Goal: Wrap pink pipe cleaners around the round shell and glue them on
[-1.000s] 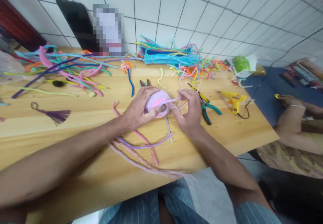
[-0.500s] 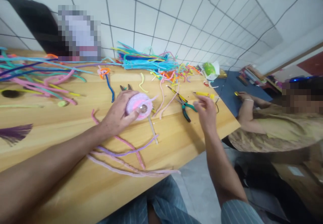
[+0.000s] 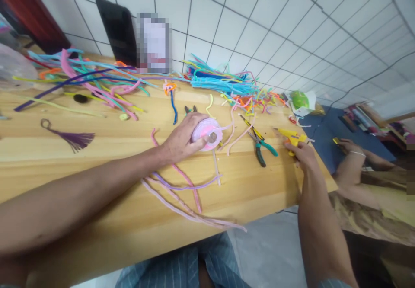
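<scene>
Pink and lilac windings form the round roll [image 3: 204, 128] at the centre of the frame. The left hand [image 3: 181, 139] has its grip closed around the roll's edge, with the thumb across the face beside a shiny, greyish centre piece [image 3: 212, 137]. Right of centre, the right hand [image 3: 304, 155] has curled fingers at the handle of a yellow glue gun [image 3: 293, 136]; I cannot tell how firm this grip is.

Judging by the packed rings, much of the winding is done. The outer finish looks incomplete: a pale loose end [image 3: 226, 128] juts free from the right of the roll, not laid down against it. No glue shows there at this size. Below the roll, a purple strip [image 3: 184, 188], a pink strip [image 3: 194, 195] and paler strips [image 3: 171, 204] lie unwound on the bench [image 3: 126, 134], so material seems to remain. Pliers [image 3: 260, 155] lie open between the hands, near a yellow cutter [image 3: 251, 126]. At upper centre sits a blue bundle of stems [image 3: 220, 84], apart from the roll.
</scene>
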Demonstrator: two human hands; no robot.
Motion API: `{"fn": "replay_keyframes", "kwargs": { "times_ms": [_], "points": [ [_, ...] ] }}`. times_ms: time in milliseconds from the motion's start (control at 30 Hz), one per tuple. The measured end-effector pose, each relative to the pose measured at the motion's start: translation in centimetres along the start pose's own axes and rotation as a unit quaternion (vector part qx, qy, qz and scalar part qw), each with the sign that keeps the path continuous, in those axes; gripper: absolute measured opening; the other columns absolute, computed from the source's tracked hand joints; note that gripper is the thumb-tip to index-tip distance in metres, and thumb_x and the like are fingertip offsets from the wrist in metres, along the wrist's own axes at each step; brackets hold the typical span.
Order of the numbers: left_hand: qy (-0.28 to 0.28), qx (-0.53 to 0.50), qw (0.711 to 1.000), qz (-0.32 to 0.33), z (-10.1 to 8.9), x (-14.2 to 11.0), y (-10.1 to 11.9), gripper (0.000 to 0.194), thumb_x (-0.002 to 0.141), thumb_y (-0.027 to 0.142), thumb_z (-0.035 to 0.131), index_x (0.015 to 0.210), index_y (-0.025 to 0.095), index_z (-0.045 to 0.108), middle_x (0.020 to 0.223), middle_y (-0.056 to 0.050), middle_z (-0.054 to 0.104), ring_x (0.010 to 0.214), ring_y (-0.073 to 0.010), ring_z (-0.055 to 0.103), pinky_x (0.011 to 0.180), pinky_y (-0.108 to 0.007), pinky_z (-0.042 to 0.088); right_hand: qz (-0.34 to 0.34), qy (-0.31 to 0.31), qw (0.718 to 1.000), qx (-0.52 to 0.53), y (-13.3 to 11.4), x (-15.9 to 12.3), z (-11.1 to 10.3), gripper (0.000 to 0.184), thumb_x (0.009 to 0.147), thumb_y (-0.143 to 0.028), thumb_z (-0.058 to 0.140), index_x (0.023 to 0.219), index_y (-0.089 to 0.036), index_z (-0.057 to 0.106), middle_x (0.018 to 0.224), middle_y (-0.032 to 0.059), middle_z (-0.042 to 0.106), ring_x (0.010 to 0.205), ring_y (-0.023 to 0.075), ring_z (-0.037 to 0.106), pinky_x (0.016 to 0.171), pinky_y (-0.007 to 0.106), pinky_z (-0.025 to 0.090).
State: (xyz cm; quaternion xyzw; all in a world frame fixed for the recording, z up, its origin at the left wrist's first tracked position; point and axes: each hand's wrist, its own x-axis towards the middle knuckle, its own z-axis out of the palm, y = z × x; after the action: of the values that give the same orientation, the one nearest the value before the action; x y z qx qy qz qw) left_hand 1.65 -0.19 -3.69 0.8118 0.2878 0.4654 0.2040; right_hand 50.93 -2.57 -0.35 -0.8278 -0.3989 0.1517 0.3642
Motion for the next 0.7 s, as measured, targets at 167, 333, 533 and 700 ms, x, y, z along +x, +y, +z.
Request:
{"fn": "replay_keyframes", "kwargs": {
  "times_ms": [167,333,533,700],
  "points": [
    [-0.002,-0.007,1.0,-0.003,0.0,0.1,-0.1,0.052,0.1,0.042,0.058,0.144,0.018,0.049,0.138,-0.018,0.062,0.131,-0.0333,0.058,0.116,-0.055,0.048,-0.036,-0.037,0.998,0.034,-2.4,-0.7,-0.1,0.036,0.054,-0.048,0.089,0.065,-0.021,0.068,0.056,-0.0012,0.061,0.053,0.0126,0.047,0.043,0.025,0.032],
    [-0.003,-0.005,1.0,-0.007,0.0,0.0,-0.1,0.052,0.101,0.044,0.057,0.145,0.017,0.049,0.14,-0.018,0.061,0.132,-0.0328,0.058,0.117,-0.054,0.047,-0.149,-0.108,0.969,0.164,-7.3,-5.0,0.5,0.043,0.063,-0.053,0.088,0.095,-0.024,0.077,0.113,0.0061,0.078,0.076,0.0174,0.065,0.064,0.031,0.054],
    [-0.001,0.0,1.0,-0.031,0.0,-0.2,0.1,0.053,0.1,0.044,0.058,0.146,0.018,0.048,0.141,-0.017,0.061,0.134,-0.0326,0.057,0.117,-0.054,0.046,-0.231,-0.256,0.903,0.256,-13.3,-11.7,3.4,0.032,0.071,-0.046,0.093,0.093,-0.028,0.079,0.099,0.0026,0.08,0.072,0.018,0.067,0.067,0.034,0.059],
    [0.007,0.002,0.998,-0.061,-0.1,-0.1,0.4,0.052,0.102,0.045,0.055,0.146,0.017,0.049,0.141,-0.017,0.061,0.131,-0.0309,0.058,0.115,-0.05,0.048,-0.26,-0.323,0.881,0.227,-13.7,-13.8,5.5,0.03,0.079,-0.049,0.09,0.097,-0.026,0.081,0.096,0.0036,0.083,0.088,0.0227,0.074,0.079,0.038,0.062]
  ]
}}
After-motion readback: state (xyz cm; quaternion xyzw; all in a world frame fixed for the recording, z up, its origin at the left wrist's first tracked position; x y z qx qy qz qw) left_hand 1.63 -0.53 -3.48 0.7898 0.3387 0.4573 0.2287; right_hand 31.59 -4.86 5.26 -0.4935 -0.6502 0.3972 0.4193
